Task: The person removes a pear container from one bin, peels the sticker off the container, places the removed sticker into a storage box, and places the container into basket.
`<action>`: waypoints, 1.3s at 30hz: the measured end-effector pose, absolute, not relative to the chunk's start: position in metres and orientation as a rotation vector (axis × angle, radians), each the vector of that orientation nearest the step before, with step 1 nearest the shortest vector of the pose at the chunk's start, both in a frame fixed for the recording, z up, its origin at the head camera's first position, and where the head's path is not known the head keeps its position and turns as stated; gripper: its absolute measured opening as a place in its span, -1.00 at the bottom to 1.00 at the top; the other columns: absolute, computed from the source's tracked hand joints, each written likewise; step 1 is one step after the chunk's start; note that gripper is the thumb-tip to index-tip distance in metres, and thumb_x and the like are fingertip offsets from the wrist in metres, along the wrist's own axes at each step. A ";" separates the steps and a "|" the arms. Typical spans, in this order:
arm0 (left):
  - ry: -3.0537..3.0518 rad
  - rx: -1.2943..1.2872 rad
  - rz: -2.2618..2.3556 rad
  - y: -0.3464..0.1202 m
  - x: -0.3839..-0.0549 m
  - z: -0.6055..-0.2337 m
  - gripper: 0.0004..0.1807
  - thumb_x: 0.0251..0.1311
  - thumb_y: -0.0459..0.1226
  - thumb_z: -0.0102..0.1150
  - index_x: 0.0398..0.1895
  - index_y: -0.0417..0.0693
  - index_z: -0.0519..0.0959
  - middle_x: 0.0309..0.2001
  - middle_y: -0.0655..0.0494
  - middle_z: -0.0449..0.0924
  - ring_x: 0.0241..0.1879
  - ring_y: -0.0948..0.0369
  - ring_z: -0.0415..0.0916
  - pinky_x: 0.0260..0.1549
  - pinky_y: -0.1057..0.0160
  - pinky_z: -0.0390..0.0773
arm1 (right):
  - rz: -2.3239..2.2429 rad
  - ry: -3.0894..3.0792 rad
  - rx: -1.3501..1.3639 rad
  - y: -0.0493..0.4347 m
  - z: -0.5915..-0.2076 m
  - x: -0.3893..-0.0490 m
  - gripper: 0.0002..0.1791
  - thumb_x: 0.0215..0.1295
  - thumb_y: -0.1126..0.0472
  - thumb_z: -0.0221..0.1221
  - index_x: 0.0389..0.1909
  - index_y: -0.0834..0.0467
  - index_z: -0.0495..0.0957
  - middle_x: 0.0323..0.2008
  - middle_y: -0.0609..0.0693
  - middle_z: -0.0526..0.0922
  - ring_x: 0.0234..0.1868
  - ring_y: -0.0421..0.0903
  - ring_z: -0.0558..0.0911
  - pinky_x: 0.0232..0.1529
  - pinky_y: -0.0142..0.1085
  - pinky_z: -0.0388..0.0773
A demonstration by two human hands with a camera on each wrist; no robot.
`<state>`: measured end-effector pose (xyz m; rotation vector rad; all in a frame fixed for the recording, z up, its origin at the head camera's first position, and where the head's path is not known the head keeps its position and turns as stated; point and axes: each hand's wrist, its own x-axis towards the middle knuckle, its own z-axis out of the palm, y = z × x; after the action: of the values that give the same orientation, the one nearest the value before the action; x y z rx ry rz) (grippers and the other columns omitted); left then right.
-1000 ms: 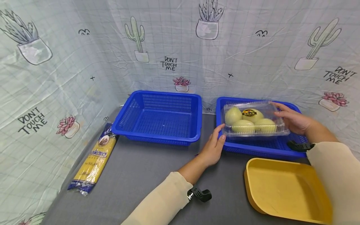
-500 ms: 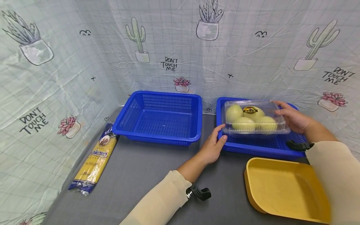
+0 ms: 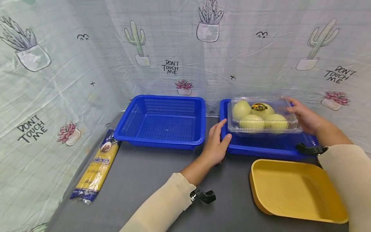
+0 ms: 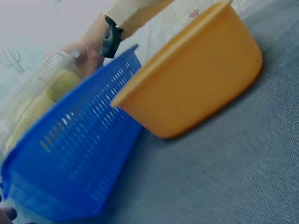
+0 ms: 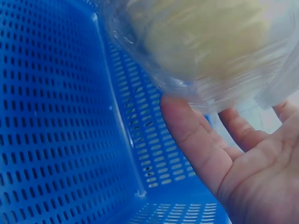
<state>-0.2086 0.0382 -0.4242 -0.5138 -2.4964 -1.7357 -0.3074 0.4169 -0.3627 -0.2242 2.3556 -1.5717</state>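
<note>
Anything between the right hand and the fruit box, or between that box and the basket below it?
Nothing visible: the right hand holds the box at its right end, and no obstacle shows between it and the basket.

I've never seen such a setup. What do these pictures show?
No robot here, just a person at work. The wide picture is taken from the person's head, looking down; the two closer ones are taken from the wrists. The right hand holds a clear box of pale fruit over a blue basket. The left hand is by that basket's rim; touching or not, I can't tell. Also on the grey table: another blue basket, a yellow tub and a yellow-and-blue packet.
</note>
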 end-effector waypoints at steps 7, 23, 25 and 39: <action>-2.437 -0.588 -1.806 0.027 -0.214 -0.392 -0.31 0.63 0.10 -0.06 0.73 0.29 0.13 0.67 -0.07 -0.01 0.63 -0.06 0.05 0.48 -0.32 0.19 | -1.715 2.288 -0.308 0.412 -0.350 -0.282 -0.49 0.68 -0.11 -0.19 0.55 -0.49 0.08 0.44 -0.18 0.22 0.21 -0.19 0.53 0.01 -0.25 0.63; -2.298 -0.596 -2.200 -0.012 -0.229 -0.354 -0.43 0.61 -0.09 0.08 0.61 0.21 0.32 0.71 0.10 -0.07 0.66 -0.09 -0.04 0.51 -0.29 0.15 | -1.893 2.171 -0.347 0.351 -0.346 -0.231 -0.39 0.67 -0.07 -0.14 0.64 -0.27 0.00 0.43 -0.08 0.29 0.19 -0.07 0.54 0.13 -0.19 0.64; -2.289 -0.606 -2.221 -0.018 -0.230 -0.353 -0.44 0.63 -0.10 0.05 0.62 0.18 0.31 0.72 0.12 -0.09 0.67 -0.10 -0.07 0.52 -0.27 0.16 | -1.841 2.241 -0.317 0.343 -0.344 -0.228 -0.31 0.65 -0.08 -0.13 0.70 -0.22 -0.06 0.58 -0.01 0.07 0.42 0.07 0.32 0.45 0.05 0.32; -2.281 -0.599 -2.187 -0.051 -0.224 -0.344 -0.43 0.59 -0.18 0.07 0.60 0.13 0.32 0.72 0.12 -0.09 0.67 -0.09 -0.12 0.54 -0.35 -0.03 | -1.954 2.192 -0.245 0.293 -0.333 -0.204 -0.29 0.61 -0.02 -0.08 0.69 -0.20 -0.04 0.52 0.06 0.21 0.20 -0.04 0.43 0.22 -0.03 0.45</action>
<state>-0.2235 -0.0507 -0.3440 -0.5993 -2.2805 -2.1870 -0.2036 0.2925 -0.3330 -0.2445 2.1921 -1.9538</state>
